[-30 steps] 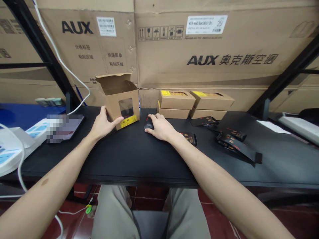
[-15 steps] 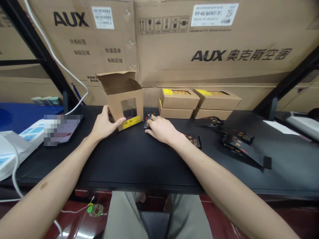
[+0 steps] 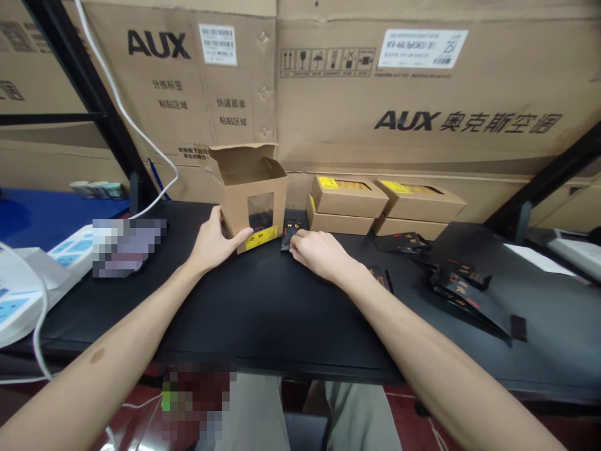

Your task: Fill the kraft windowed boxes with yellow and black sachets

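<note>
A small open kraft box (image 3: 253, 191) with a clear window and a yellow label stands upright on the black table (image 3: 263, 300). My left hand (image 3: 216, 243) grips its lower left corner, thumb on the front. My right hand (image 3: 320, 252) rests just right of the box, fingers curled over a small black sachet (image 3: 290, 229) with red and gold print, pinching it against the table.
Three shut kraft boxes (image 3: 350, 195) are stacked behind my right hand. Several more black sachets (image 3: 457, 282) lie at the right. Large AUX cartons (image 3: 422, 94) wall the back. A white power strip (image 3: 32, 269) and cable lie at the left.
My right hand has closed its fingers over the black sachet and drawn it up off the table edge-on beside the box. My left hand stays on the box.
</note>
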### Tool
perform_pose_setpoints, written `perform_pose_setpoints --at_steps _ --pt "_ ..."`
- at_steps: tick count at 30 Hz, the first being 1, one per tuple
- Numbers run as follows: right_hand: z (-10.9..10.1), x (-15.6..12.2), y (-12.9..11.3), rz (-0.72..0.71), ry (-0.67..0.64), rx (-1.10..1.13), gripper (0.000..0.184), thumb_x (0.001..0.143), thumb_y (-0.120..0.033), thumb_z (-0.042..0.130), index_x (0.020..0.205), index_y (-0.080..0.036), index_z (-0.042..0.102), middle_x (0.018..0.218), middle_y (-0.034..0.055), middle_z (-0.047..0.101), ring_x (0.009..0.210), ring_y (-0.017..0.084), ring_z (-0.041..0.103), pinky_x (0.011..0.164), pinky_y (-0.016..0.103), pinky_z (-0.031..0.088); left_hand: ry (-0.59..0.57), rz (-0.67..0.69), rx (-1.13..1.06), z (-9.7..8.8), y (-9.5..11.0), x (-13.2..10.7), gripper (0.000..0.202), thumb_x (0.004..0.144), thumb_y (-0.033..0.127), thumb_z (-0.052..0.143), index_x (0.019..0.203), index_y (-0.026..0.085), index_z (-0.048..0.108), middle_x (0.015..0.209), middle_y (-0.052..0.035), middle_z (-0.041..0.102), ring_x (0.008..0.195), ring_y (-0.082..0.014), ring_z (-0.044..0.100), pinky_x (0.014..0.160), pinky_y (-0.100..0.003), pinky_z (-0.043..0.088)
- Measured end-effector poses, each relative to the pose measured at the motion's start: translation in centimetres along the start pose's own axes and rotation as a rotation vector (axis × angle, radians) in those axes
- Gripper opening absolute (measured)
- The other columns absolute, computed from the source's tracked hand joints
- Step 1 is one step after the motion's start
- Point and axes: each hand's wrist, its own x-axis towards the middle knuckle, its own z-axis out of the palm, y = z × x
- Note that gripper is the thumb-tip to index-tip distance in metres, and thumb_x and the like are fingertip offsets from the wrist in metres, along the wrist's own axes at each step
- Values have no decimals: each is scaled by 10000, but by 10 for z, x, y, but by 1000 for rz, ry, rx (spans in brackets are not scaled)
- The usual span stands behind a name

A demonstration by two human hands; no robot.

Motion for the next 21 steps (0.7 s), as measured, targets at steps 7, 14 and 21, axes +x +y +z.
perform_pose_setpoints --at_steps 7,14,21 --pt "-9 2 -5 222 95 5 304 1045 -186 388 1211 -128 636 1156 136 737 1067 302 721 780 378 513 -54 31 -21 2 -3 2 716 696 706 703 1160 200 501 1163 -175 740 930 -332 728 814 -467 572" --pt "-1 4 4 206 200 145 317 1024 -130 439 1304 -151 588 1282 122 691 1203 249 648 901 354 533 -86 20 -85 -2 -3 4 685 695 712 703 1122 212 508 1099 -138 754 837 -289 707 764 -442 562" --pt "1 1 5 127 162 69 290 1061 -246 474 1280 -197 657 1291 94 686 1206 252 648 865 353 549 -130 32 -72 -9 1 2 750 706 668 750 1248 216 499 1216 -139 742 991 -316 735 855 -441 586"
